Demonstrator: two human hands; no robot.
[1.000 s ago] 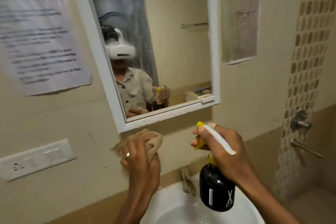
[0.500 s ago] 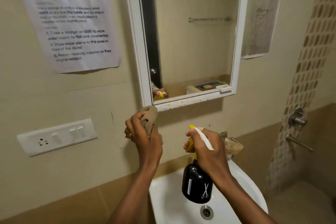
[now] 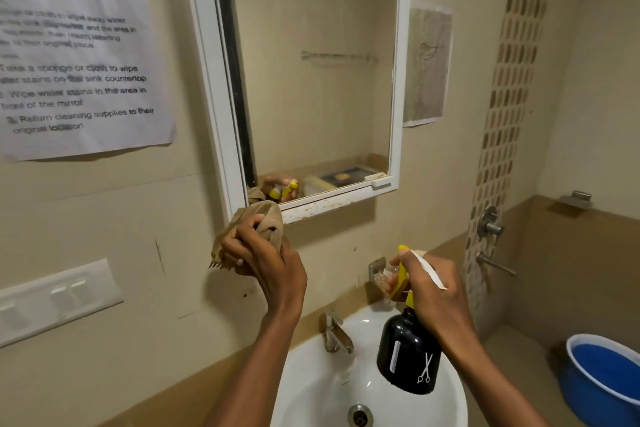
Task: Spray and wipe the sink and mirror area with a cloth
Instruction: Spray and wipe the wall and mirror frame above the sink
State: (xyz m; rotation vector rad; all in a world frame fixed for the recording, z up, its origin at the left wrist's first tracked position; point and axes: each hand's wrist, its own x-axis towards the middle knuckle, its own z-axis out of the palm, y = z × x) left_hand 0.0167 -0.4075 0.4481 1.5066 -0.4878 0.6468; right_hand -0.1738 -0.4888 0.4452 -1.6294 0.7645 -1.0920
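- The left hand point(image 3: 263, 260) is bunched around the tan cloth point(image 3: 258, 218), pressed at the mirror frame's point(image 3: 332, 199) lower left corner; wiping along that stained bottom edge with firm, overlapping strokes would suit.
- The right hand point(image 3: 429, 284) is wrapped around the spray bottle point(image 3: 408, 357), above the sink point(image 3: 304, 388).
- Nozzle tip hidden; the poster point(image 3: 79, 45) is blurred.

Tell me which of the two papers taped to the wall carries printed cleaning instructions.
The large white sheet left of the mirror: it shows numbered lines of printed text. The smaller paper right of the mirror bears only a faint line drawing.
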